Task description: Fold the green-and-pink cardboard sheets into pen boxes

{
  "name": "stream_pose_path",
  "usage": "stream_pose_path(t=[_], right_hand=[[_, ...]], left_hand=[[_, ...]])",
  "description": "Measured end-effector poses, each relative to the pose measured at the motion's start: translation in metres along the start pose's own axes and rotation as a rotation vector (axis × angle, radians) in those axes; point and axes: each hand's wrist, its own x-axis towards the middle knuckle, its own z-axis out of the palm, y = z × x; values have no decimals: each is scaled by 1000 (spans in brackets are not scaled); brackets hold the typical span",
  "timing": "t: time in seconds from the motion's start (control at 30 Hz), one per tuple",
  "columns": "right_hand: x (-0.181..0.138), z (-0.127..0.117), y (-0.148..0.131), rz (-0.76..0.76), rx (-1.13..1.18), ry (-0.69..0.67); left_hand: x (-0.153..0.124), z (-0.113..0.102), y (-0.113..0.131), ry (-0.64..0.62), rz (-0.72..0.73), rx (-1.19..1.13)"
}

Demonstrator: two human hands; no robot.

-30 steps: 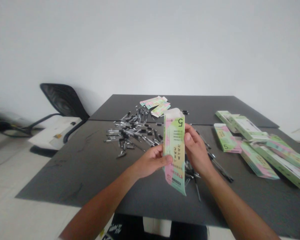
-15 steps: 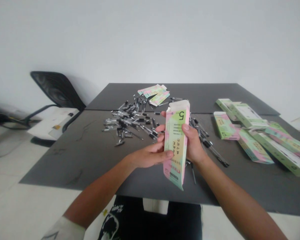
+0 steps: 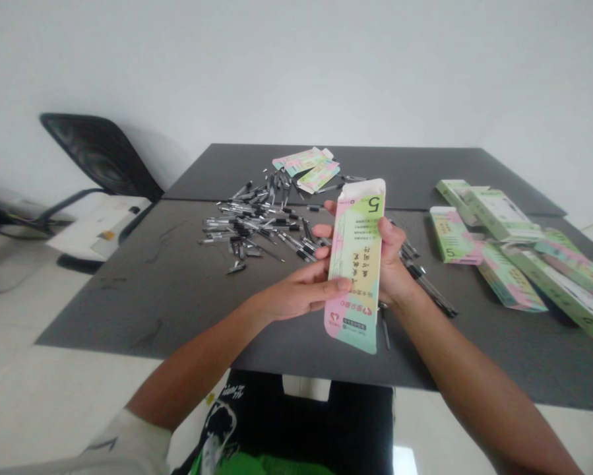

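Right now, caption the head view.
Left hand and right hand hold a long pastel cardboard box near black and grey pens.

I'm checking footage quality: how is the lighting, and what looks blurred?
Head view: soft, fairly even light on the wall; at left, the chair looks soft-edged; near centre, the box shows a legible large 5 but fuzzy small print.

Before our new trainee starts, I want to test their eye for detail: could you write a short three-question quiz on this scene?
1. True or false: the left hand and the right hand hold the same carton.
2. Which things lie in a loose heap on the table? A) spoons B) pens C) cups
3. Fill in: in this view, the black chair stands to the ___ of the table.

Key: 1. True; 2. B; 3. left
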Motion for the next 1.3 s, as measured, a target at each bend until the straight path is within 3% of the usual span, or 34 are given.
stream_pose_path(t=[0.13,0.37,0.47,0.6,0.7,0.83,0.97,1.17,1.3], right_hand=[[5,-6,5,68,16,80],[12,-9,21,179,132,66],[8,-5,18,154,103,64],[-2,-4,6,-106,-212,30],[-8,-6,0,-240,-421,-31],[-11,-9,3,-292,-512,-86],[-9,-12,8,-325,-623,-149],[-6,-15,1,-989,-914,30],[-13,-9,5,-1201,-1068,98]], left_hand=[[1,-1,1,32,21,-28],[1,-6,1,56,-26,-9],[2,-7,0,67,8,-18],[3,-4,0,37,-7,72],[2,4,2,115,162,280],[1,17,4,147,406,591],[2,17,-3,278,445,674],[1,4,-13,476,516,850],[3,-9,-18,693,626,976]])
